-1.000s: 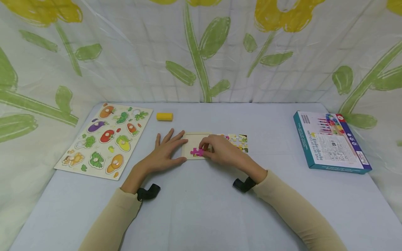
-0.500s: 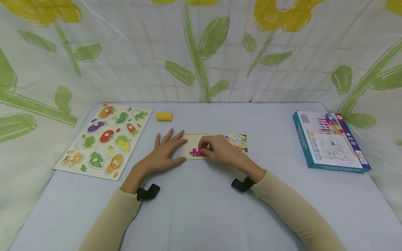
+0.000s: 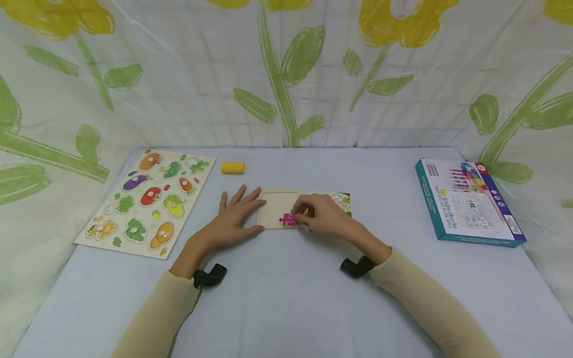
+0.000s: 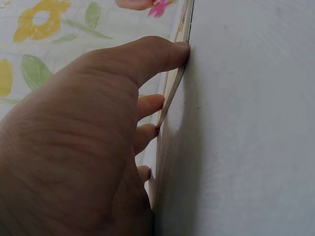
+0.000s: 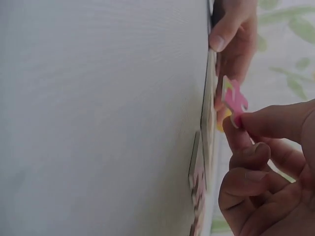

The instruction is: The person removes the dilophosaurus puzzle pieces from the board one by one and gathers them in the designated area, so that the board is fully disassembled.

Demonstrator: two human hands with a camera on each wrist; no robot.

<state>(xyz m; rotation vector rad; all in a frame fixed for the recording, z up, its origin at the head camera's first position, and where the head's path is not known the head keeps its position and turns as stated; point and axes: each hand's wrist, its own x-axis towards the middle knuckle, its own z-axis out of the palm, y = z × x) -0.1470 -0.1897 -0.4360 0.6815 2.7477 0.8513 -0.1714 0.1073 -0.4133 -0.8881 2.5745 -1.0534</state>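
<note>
A pink jigsaw piece [image 3: 287, 220] is pinched between the thumb and fingertips of my right hand [image 3: 326, 215], over the lower right of a shallow wooden puzzle tray [image 3: 272, 206]. In the right wrist view the jigsaw piece [image 5: 234, 98] stands tilted, apart from the tray's surface. My left hand [image 3: 230, 219] lies at the tray's left side, fingers spread, with thumb and fingertips touching its edge; the left wrist view shows the thumb [image 4: 172, 54] against that edge. Several joined or neighbouring jigsaw pieces [image 3: 344, 200] lie right of the tray, partly hidden by my right hand.
A board of vegetable pictures [image 3: 149, 204] lies on the left of the white-covered table [image 3: 268, 298]. A yellow cylinder [image 3: 233, 168] lies behind the left hand. On the right is a flat teal-edged box [image 3: 470, 203]. A flower-printed sheet [image 3: 188, 89] hangs behind the table.
My right hand has shifted slightly right with the pink jigsaw piece, which has turned a little and now lies farther right over the tray. The left hand stays in place.
</note>
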